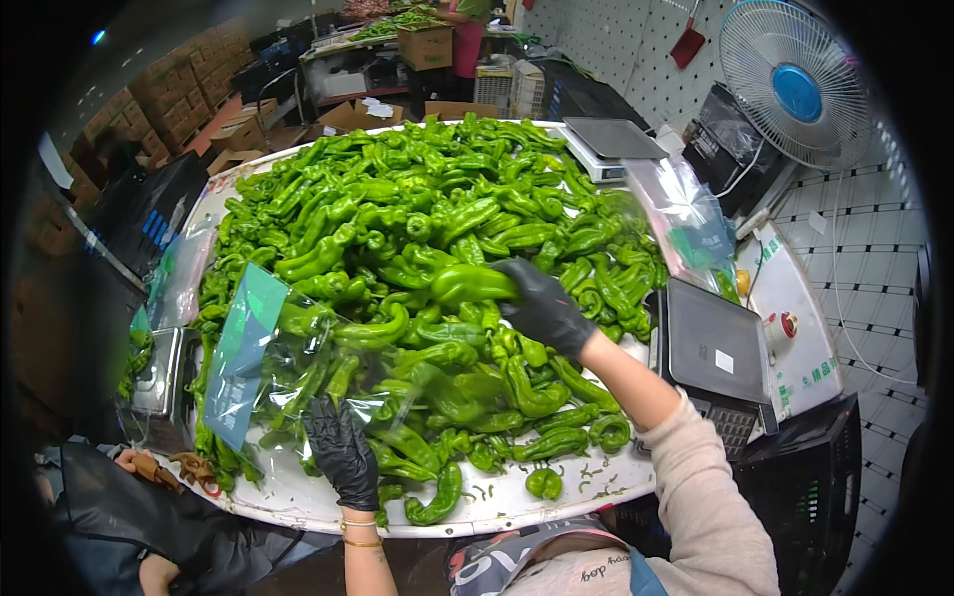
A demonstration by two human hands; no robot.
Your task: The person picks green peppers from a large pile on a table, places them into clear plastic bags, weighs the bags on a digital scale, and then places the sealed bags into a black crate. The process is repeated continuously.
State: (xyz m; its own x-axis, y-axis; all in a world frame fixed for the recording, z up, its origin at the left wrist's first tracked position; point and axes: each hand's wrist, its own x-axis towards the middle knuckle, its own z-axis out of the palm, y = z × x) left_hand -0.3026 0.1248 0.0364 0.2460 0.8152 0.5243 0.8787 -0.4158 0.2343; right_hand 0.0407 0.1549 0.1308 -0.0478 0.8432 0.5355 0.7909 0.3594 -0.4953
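In a black glove, my right hand (548, 307) grips a large green pepper (471, 284) above the middle of the pile. My left hand (341, 453), gloved in black too, holds a clear plastic bag (242, 357) with a blue-green printed panel. The bag lies over the pile's near left part. Green shows through its film, but I cannot tell whether any peppers are inside. A heap of long green peppers (417, 186) covers most of the white table (566, 501). One short pepper (543, 484) sits apart near the front edge, among loose stem bits.
A black-topped scale (719, 343) stands to the right, with flat plastic bags (682, 216) behind it. Another scale (611, 141) is at the far right corner. A fan (797, 86) stands beyond. On the left are a metal scale (156, 372) and a co-worker's hand (134, 460).
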